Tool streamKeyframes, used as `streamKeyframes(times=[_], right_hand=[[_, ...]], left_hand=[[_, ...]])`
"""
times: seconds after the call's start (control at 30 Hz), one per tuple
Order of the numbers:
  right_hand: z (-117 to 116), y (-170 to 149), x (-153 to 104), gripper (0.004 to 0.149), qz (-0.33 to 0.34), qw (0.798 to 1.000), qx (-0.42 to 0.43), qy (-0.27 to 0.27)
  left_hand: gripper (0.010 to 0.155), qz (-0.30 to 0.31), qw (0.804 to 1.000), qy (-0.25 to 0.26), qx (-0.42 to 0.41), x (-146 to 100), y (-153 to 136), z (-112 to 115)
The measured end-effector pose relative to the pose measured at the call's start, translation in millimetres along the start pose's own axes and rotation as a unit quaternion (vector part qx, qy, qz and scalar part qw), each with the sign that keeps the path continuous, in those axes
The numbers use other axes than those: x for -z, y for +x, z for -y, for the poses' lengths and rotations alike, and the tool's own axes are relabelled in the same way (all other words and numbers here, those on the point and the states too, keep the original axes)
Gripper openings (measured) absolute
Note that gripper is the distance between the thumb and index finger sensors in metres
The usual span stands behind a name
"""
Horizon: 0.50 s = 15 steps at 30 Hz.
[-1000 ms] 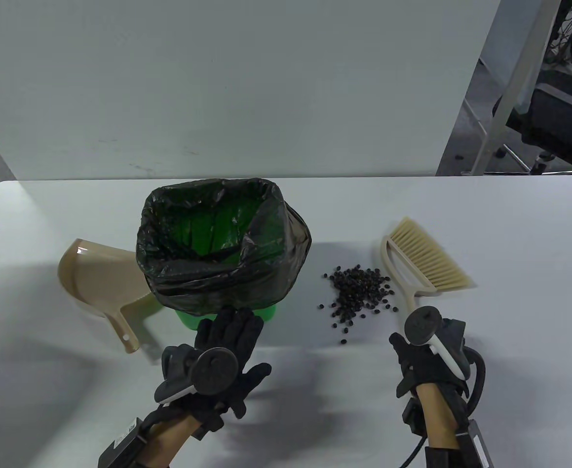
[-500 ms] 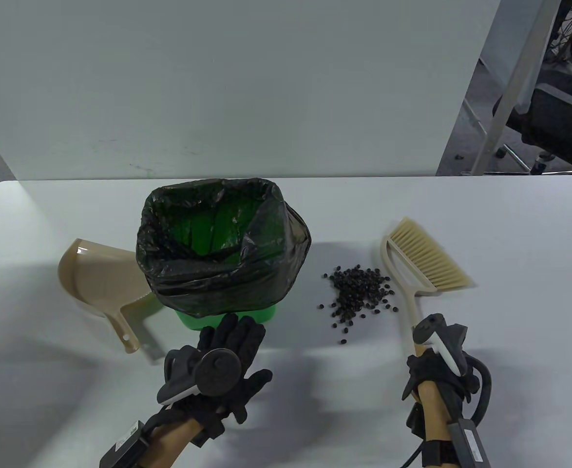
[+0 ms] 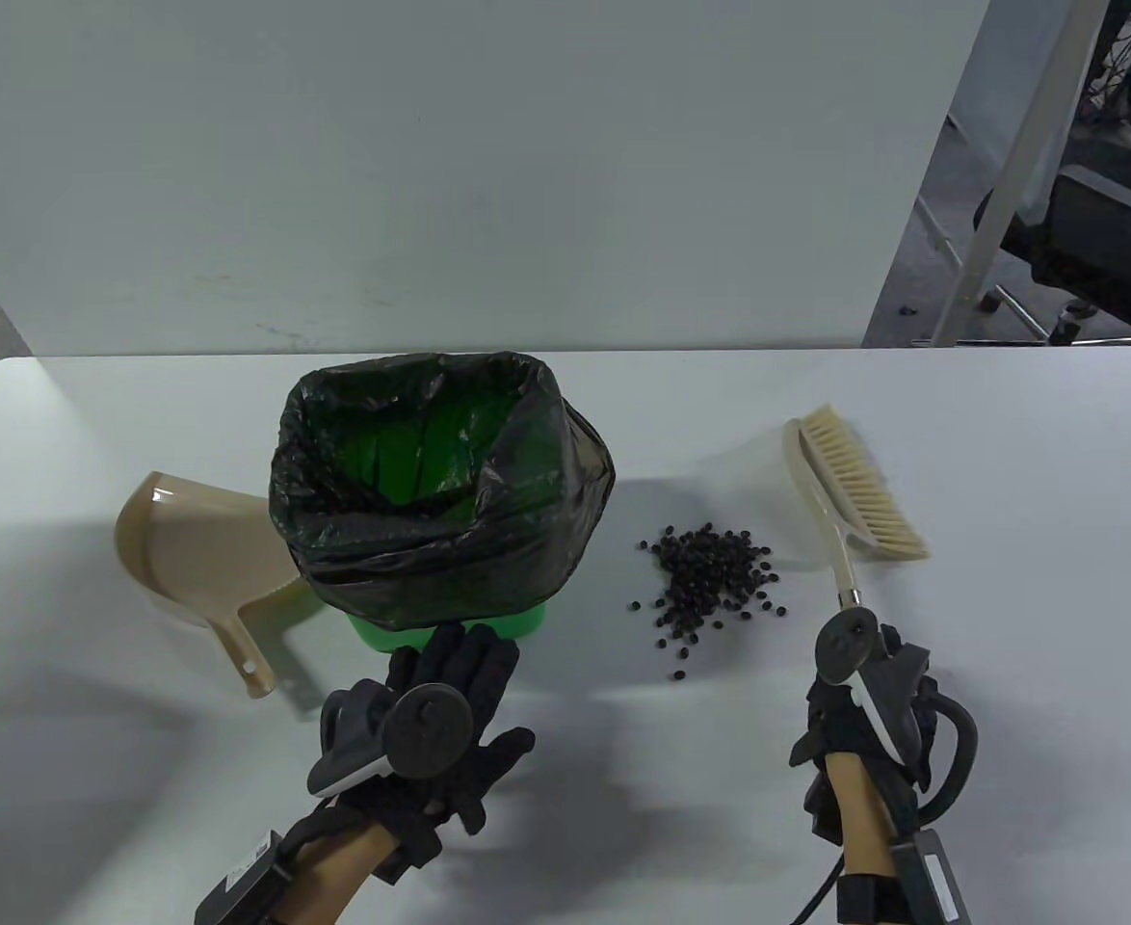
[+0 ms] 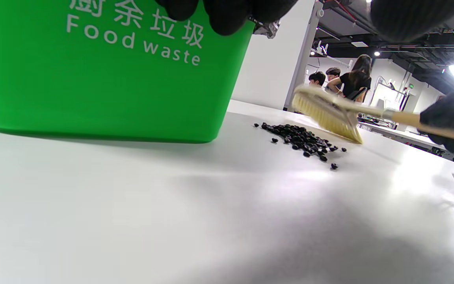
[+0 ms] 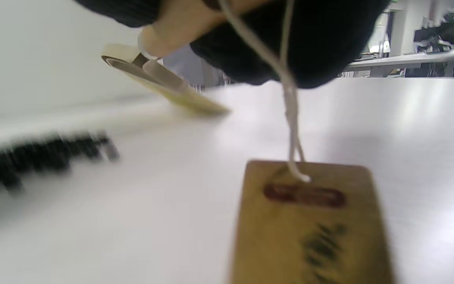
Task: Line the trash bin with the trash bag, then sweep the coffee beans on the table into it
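Observation:
The green trash bin point(image 3: 450, 626), marked "Food waste" point(image 4: 105, 71), stands left of centre, lined with a black trash bag point(image 3: 450, 540) folded over its rim. To its right a heap of coffee beans point(image 3: 705, 578) point(image 4: 302, 140) lies on the table. My left hand point(image 3: 460, 660) lies flat with straight fingertips point(image 4: 227, 12) against the bin's near wall. My right hand point(image 3: 859, 674) grips the handle of the beige brush point(image 3: 854, 491) point(image 4: 327, 114), which is turned on edge just right of the beans, its bristles facing right.
A tan dustpan point(image 3: 199, 568) lies left of the bin, handle toward me. A brown paper tag point(image 5: 309, 225) hangs on a string from the brush handle. A white panel point(image 3: 488, 173) stands behind the table; chairs and people are beyond it.
My right hand has closed on the brush handle, raised it and rolled the brush from flat onto its edge, shifting it slightly right. The left hand stays at the bin.

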State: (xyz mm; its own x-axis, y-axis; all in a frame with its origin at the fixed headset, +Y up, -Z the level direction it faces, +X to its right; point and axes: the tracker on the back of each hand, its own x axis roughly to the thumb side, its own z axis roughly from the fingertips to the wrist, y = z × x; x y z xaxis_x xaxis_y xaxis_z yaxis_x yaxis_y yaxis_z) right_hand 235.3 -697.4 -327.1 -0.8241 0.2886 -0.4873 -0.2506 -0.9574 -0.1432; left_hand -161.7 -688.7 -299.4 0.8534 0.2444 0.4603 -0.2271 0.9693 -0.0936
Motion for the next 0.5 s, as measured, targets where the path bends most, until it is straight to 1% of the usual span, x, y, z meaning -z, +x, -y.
streamKeyframes(times=[0.03, 0.07, 0.1, 0.13, 0.2, 0.23, 0.27, 0.33, 0.43, 0.5], right_hand=[[5.7, -2.4, -1.5, 0.06, 0.003, 0.999, 0.045, -0.011], [16.3, -7.1, -4.1, 0.06, 0.015, 0.994, 0.111, -0.013], [19.5, -8.9, -5.3, 0.06, 0.019, 0.991, 0.129, -0.01], [27.9, -13.4, -8.0, 0.059, 0.038, 0.985, 0.169, 0.003], [39.8, -22.3, -11.6, 0.058, 0.075, 0.973, 0.216, 0.036], [41.9, -24.1, -12.0, 0.058, 0.083, 0.97, 0.224, 0.046], [47.2, -28.3, -12.5, 0.057, 0.103, 0.962, 0.241, 0.077], [53.0, -31.6, -13.1, 0.056, 0.125, 0.949, 0.263, 0.12], [59.0, -33.4, -15.7, 0.054, 0.158, 0.935, 0.265, 0.174], [61.7, -34.1, -17.4, 0.054, 0.172, 0.931, 0.255, 0.197]], left_hand=[[0.083, 0.0, 1.0, 0.0, 0.001, -0.1, -0.2, -0.2], [0.083, 0.0, 1.0, 0.0, 0.002, -0.3, -0.3, -0.5], [0.083, 0.0, 1.0, 0.002, 0.002, -0.4, -0.7, -0.7], [0.083, 0.0, 1.0, 0.004, 0.001, -0.4, -0.9, -1.2], [0.083, -0.001, 1.0, 0.004, 0.0, -0.2, -1.0, -1.2], [0.083, -0.001, 1.0, 0.002, 0.001, 0.0, -0.9, -0.8], [0.083, -0.002, 1.0, -0.001, 0.002, 0.4, -0.8, 0.4], [0.083, -0.003, 1.0, -0.005, 0.003, 1.0, -0.6, 1.7], [0.083, -0.004, 1.0, -0.006, 0.003, 1.0, -0.4, 1.7], [0.083, -0.004, 1.0, -0.006, 0.003, 0.9, -0.7, 1.6]])
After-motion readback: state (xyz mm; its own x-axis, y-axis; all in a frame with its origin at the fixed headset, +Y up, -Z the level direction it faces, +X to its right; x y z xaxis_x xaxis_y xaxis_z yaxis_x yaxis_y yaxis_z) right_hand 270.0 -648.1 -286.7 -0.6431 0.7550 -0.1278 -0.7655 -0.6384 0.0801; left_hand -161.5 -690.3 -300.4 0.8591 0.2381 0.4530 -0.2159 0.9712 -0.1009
